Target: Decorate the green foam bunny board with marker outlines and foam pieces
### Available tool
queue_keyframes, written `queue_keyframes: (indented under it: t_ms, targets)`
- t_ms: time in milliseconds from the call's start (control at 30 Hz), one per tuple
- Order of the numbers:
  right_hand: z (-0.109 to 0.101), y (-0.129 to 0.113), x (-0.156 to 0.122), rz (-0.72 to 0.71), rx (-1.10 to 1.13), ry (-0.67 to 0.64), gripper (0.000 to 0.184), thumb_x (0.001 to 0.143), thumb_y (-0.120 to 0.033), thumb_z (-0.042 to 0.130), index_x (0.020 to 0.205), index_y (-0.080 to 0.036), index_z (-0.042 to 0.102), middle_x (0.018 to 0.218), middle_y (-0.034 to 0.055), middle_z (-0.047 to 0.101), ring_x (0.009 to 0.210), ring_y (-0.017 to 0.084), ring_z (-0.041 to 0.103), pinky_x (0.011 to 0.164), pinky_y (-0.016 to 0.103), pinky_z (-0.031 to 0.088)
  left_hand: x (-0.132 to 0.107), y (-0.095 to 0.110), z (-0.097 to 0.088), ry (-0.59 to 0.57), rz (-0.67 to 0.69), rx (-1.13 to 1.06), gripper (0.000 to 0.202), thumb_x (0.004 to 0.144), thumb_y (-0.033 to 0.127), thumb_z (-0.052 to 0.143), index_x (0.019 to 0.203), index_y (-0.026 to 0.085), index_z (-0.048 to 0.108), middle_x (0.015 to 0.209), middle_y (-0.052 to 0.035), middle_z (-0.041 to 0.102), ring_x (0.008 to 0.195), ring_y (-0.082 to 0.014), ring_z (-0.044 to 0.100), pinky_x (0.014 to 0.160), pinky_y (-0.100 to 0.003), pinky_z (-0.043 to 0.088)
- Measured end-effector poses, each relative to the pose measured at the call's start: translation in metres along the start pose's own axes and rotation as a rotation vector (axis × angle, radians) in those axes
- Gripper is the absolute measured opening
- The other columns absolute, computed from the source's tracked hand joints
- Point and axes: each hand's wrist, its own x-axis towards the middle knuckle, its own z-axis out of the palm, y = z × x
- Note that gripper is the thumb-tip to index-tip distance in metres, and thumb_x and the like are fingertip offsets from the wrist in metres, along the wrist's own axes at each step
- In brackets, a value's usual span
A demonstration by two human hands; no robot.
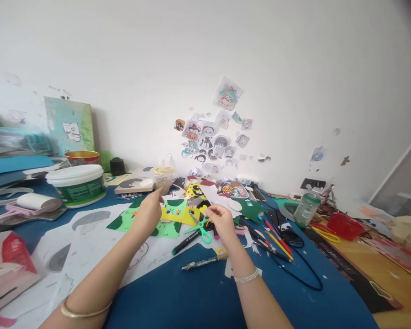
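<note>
My left hand (149, 210) is over green paper with dark green patches (125, 218), its fingers closed in a pinch. Whatever lies between those fingertips is too small to make out. To the right, my right hand (222, 220) has thumb and fingers pressed together, and what they hold cannot be made out. Mint-green scissors (205, 236) lie just left of it, blades toward yellow paper (178, 216). Below the scissors are a black marker (187, 242) and a patterned pen (200, 263). White drawing sheets (102, 246) spread beneath my left forearm.
A white-lidded green tub (78, 186) and a lint roller (37, 202) stand at left. At right are pencils (277, 240), a black cable (308, 282), a bottle (307, 208), yellow-handled scissors (325, 234) and a red container (344, 226). Paper cutouts (208, 137) cover the wall behind.
</note>
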Motion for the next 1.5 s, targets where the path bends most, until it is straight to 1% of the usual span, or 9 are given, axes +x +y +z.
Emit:
queue_keyframes:
  t_ms: [167, 267, 467, 567, 733, 833, 967, 1300, 1500]
  targets:
    - [0.006, 0.008, -0.001, -0.048, -0.103, -0.058, 0.016, 0.068, -0.033, 0.059, 0.064, -0.017, 0.058, 0.058, -0.0008, 0.056, 0.056, 0.014, 0.050, 0.055, 0.025, 0.040, -0.018, 0.020, 0.018, -0.059, 0.397, -0.186, 0.032, 0.085, 0.036, 0.042, 0.106, 0.018, 0.059, 0.099, -0.0104, 0.063, 0.090, -0.0235, 0.059, 0.079, -0.037, 0.048]
    - [0.013, 0.011, -0.004, -0.100, -0.150, -0.067, 0.017, 0.070, -0.030, 0.057, 0.059, -0.018, 0.054, 0.055, -0.0030, 0.051, 0.053, 0.012, 0.047, 0.052, 0.024, 0.037, -0.032, 0.034, 0.033, -0.052, 0.453, -0.256, 0.030, 0.085, 0.039, 0.046, 0.099, 0.018, 0.062, 0.096, -0.0105, 0.065, 0.089, -0.0225, 0.061, 0.078, -0.034, 0.049]
    - [0.007, 0.002, -0.003, -0.201, -0.241, -0.196, 0.019, 0.078, -0.029, 0.049, 0.065, -0.017, 0.059, 0.065, 0.0003, 0.057, 0.063, 0.014, 0.052, 0.058, 0.024, 0.040, -0.031, 0.040, 0.032, -0.130, 0.190, -0.408, 0.025, 0.074, 0.038, 0.057, 0.087, 0.018, 0.066, 0.079, -0.0066, 0.068, 0.069, -0.0203, 0.063, 0.066, -0.031, 0.051]
    - [-0.026, 0.000, 0.000, -0.245, -0.423, -0.189, 0.021, 0.079, -0.023, 0.045, 0.085, -0.019, 0.065, 0.086, 0.0044, 0.064, 0.077, 0.017, 0.056, 0.070, 0.027, 0.043, -0.026, 0.040, 0.026, -0.241, -0.045, -0.598, 0.033, 0.067, 0.041, 0.064, 0.091, 0.017, 0.067, 0.084, -0.0062, 0.071, 0.074, -0.0218, 0.065, 0.067, -0.030, 0.053]
    - [-0.081, 0.011, -0.005, -0.125, -0.879, -0.350, 0.045, 0.059, -0.008, 0.053, 0.101, -0.021, 0.063, 0.104, 0.0066, 0.061, 0.098, 0.024, 0.053, 0.077, 0.029, 0.041, -0.023, 0.035, 0.026, -0.365, -0.316, -0.909, 0.048, 0.062, 0.047, 0.071, 0.096, 0.015, 0.066, 0.092, -0.0079, 0.071, 0.081, -0.0219, 0.066, 0.070, -0.030, 0.054]
    - [-0.086, 0.019, -0.007, -0.106, -1.031, -0.328, 0.056, 0.055, -0.005, 0.052, 0.109, -0.020, 0.058, 0.107, 0.0078, 0.060, 0.099, 0.025, 0.052, 0.075, 0.029, 0.040, -0.024, 0.032, 0.030, -0.398, -0.411, -1.046, 0.042, 0.066, 0.044, 0.071, 0.095, 0.014, 0.066, 0.091, -0.0087, 0.071, 0.079, -0.0185, 0.066, 0.073, -0.029, 0.054]
    - [-0.075, 0.024, -0.002, -0.153, -1.196, -0.250, 0.045, 0.060, -0.012, 0.056, 0.104, -0.017, 0.062, 0.099, 0.0100, 0.065, 0.096, 0.028, 0.053, 0.078, 0.034, 0.037, -0.025, 0.031, 0.033, -0.455, -0.554, -1.155, 0.023, 0.072, 0.030, 0.070, 0.084, 0.011, 0.065, 0.078, -0.0083, 0.071, 0.071, -0.0158, 0.067, 0.074, -0.029, 0.055]
    - [-0.081, 0.009, -0.005, -0.452, -1.017, -0.068, 0.011, 0.073, -0.018, 0.052, 0.072, -0.019, 0.063, 0.071, 0.0033, 0.065, 0.070, 0.019, 0.054, 0.074, 0.031, 0.036, -0.033, 0.040, 0.041, -0.436, -0.543, -0.978, 0.019, 0.075, 0.027, 0.067, 0.070, 0.013, 0.056, 0.065, -0.0069, 0.070, 0.057, -0.0152, 0.067, 0.054, -0.023, 0.056]
    - [-0.071, 0.019, -0.009, -0.508, -0.767, 0.019, 0.022, 0.079, -0.038, 0.052, 0.074, -0.018, 0.061, 0.071, 0.0046, 0.063, 0.069, 0.020, 0.057, 0.062, 0.028, 0.042, -0.034, 0.048, 0.037, -0.437, -0.586, -1.019, 0.012, 0.078, 0.020, 0.063, 0.071, 0.013, 0.056, 0.074, -0.0087, 0.072, 0.063, -0.0151, 0.069, 0.061, -0.023, 0.057]
